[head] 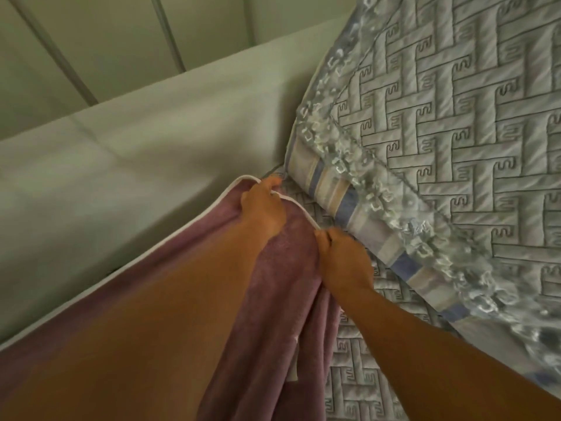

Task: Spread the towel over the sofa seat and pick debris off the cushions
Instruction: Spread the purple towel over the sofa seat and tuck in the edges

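A mauve towel (273, 314) with a white piped edge lies bunched along the sofa seat (358, 360), which wears a grey quilted cover. My left hand (262, 208) grips the towel's far corner at its white edge, close to the seat's back corner. My right hand (343, 262) pinches the same white edge a little nearer, beside the back cushion. Both forearms reach in from the bottom of the view and hide part of the towel. No debris can be made out.
A back cushion (455, 132) with a quilted cover, lace trim and a blue-and-cream striped border leans at the right. The pale sofa arm (136, 153) runs along the left, with a light wall (91, 34) behind it.
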The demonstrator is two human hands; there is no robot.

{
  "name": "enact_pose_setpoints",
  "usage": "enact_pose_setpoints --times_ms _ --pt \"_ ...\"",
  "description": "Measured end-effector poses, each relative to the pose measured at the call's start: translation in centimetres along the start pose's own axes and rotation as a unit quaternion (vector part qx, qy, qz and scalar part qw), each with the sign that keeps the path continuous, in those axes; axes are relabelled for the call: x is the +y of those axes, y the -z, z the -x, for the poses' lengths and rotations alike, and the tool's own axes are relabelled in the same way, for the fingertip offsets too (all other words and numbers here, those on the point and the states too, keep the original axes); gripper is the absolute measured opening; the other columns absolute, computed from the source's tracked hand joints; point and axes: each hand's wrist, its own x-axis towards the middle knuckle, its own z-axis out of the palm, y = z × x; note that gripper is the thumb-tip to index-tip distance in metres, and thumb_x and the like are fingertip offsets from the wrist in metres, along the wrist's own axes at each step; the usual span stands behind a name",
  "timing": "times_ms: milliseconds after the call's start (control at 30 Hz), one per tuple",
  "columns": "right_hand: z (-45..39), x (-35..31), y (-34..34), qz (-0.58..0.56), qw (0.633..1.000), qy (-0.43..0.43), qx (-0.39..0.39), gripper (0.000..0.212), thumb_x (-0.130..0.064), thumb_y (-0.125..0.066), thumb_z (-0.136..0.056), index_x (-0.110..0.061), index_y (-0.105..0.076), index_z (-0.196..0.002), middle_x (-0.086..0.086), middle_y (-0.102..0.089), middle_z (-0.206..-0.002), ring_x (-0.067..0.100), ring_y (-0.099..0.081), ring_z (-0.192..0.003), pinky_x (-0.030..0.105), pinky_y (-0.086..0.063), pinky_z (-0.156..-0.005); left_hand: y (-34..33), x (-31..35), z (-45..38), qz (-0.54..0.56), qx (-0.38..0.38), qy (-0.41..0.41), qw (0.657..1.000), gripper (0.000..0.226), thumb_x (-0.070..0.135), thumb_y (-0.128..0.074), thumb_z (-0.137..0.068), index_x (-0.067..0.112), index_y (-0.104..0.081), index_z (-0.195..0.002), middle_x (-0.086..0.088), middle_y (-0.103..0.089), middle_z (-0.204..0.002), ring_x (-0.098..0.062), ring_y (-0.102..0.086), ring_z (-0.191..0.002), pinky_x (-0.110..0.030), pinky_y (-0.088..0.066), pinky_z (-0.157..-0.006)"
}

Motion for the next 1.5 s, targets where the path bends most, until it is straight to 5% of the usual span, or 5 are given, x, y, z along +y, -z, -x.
enact_pose_setpoints --times_ms 300,500,867,1100,1500 --pt "-2.2 1.4 -1.8 0.146 0.987 -0.023 0.069 0.045 -0.044 -0.035 -0.097 -0.01 -0.062 -0.111 0.017 -0.066 -0.109 0.036 -0.059 -0.105 0.046 -0.05 -0.082 -3.4 -1.2 -3.6 -0.094 -0.049 -0.043 0.993 0.039 0.002 -0.041 -0.091 0.013 -0.057 -0.124 -0.019 -0.065 -0.11 -0.036 -0.056 -0.107 -0.041 -0.043 -0.098" --pt "-3.0 1.5 -2.7 0.187 0.98 -0.006 0.074 0.04 -0.037 -0.037 -0.096 -0.005 -0.06 -0.104 0.019 -0.066 -0.095 0.035 -0.062 -0.089 0.04 -0.05 -0.068 -4.8 -2.9 -5.4 -0.183 -0.077 -0.1 0.975 0.045 0.004 -0.046 -0.086 0.012 -0.046 -0.13 -0.016 -0.048 -0.134 -0.034 -0.04 -0.124 -0.039 -0.032 -0.106" --pt "-2.9 1.8 -3.1 0.163 0.983 -0.01 0.084 0.034 -0.034 -0.041 -0.094 -0.006 -0.061 -0.092 0.014 -0.065 -0.074 0.032 -0.062 -0.07 0.031 -0.038 -0.055 -1.7 -4.2 -7.0 -0.276 0.045 -0.043 0.959 0.022 0.013 -0.047 -0.093 0.006 -0.062 -0.108 -0.016 -0.057 -0.114 -0.033 -0.058 -0.1 -0.04 -0.047 -0.083" --pt "-3.2 2.2 -3.3 0.141 0.986 -0.015 0.084 0.037 -0.039 -0.038 -0.095 -0.01 -0.062 -0.096 0.013 -0.067 -0.083 0.032 -0.063 -0.08 0.038 -0.05 -0.065 -3.6 -1.9 -8.7 -0.149 0.116 -0.057 0.98 0.016 0.011 -0.035 -0.093 0.009 -0.051 -0.088 -0.013 -0.058 -0.103 -0.021 -0.045 -0.08 -0.028 -0.03 -0.068" --pt "-3.6 2.4 -3.8 0.157 0.985 -0.029 0.062 0.042 -0.043 -0.034 -0.095 -0.011 -0.056 -0.114 0.017 -0.063 -0.112 0.036 -0.057 -0.105 0.045 -0.049 -0.079 -5.5 -3.5 -6.0 -0.238 0.057 -0.095 0.965 0.035 0.025 -0.038 -0.095 0.004 -0.05 -0.12 -0.021 -0.052 -0.127 -0.035 -0.047 -0.116 -0.041 -0.037 -0.097"
